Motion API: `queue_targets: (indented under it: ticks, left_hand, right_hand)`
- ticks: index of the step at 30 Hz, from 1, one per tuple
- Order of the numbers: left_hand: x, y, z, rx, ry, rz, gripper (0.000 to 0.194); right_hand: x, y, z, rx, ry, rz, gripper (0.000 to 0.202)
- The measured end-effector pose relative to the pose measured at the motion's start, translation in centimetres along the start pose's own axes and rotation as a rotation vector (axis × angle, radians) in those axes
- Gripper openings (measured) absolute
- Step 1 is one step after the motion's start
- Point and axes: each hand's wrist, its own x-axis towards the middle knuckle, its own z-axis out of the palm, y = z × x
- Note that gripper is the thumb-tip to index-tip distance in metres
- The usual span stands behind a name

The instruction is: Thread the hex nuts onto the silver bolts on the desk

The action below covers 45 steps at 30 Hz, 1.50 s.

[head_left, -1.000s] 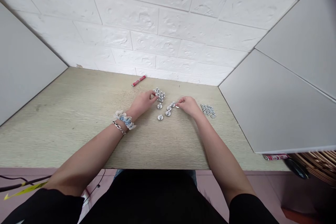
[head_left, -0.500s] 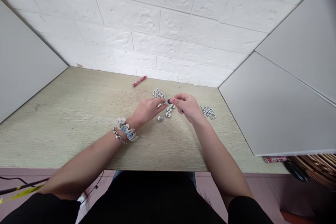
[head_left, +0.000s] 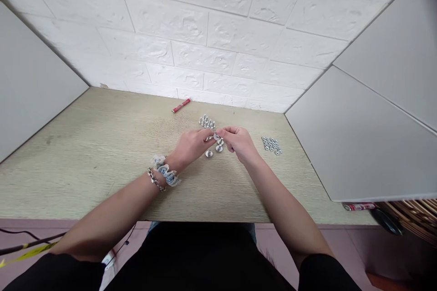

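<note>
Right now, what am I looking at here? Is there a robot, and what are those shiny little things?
There's no robot here, just a person using two bare hands. One camera, worn on the head, looks forward and down, so you see what the person sees.

On the wooden tabletop stands a bunch of metal bolts. Nearer the person is a bolt with a round washer. Off to the right are small metal pieces that look like nuts. A red tube lies near the white brick wall.

The right hand pinches a small round disc. The left hand meets it, but I can't tell what its fingers grip.
</note>
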Motion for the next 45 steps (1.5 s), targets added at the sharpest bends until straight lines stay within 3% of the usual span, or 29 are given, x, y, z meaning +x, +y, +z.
queue_targets:
  ticks: [6, 13, 18, 23, 29, 33, 45]
  left_hand:
    - [0.0, 0.0, 0.2, -0.066, 0.016, -0.018, 0.030]
    - [0.2, 0.0, 0.1, -0.361, 0.072, -0.115, 0.031]
    - [0.5, 0.1, -0.5, -0.646, 0.090, -0.194, 0.031]
    - [0.8, -0.2, -0.4, -0.804, 0.095, -0.203, 0.031]
    - [1.0, -0.3, -0.4, -0.819, 0.069, -0.150, 0.026]
    - [1.0, -0.4, -0.3, -0.775, 0.058, -0.133, 0.037]
    - [0.6, -0.2, -0.3, -0.733, 0.043, -0.063, 0.030]
  right_hand:
    - [-0.1, 0.2, 0.3, -0.001, 0.016, -0.010, 0.032]
    - [0.2, 0.6, 0.0, 0.071, -0.030, 0.018, 0.033]
    - [0.3, 0.9, -0.4, 0.069, -0.191, 0.071, 0.026]
    - [0.2, 1.2, -0.3, 0.219, -0.324, 0.134, 0.022]
    - [0.3, 1.4, -0.1, 0.402, -0.357, 0.230, 0.015]
    - [0.4, 1.5, 0.1, 0.458, -0.318, 0.264, 0.015]
    - [0.2, 1.6, 0.4, 0.342, -0.336, 0.228, 0.016]
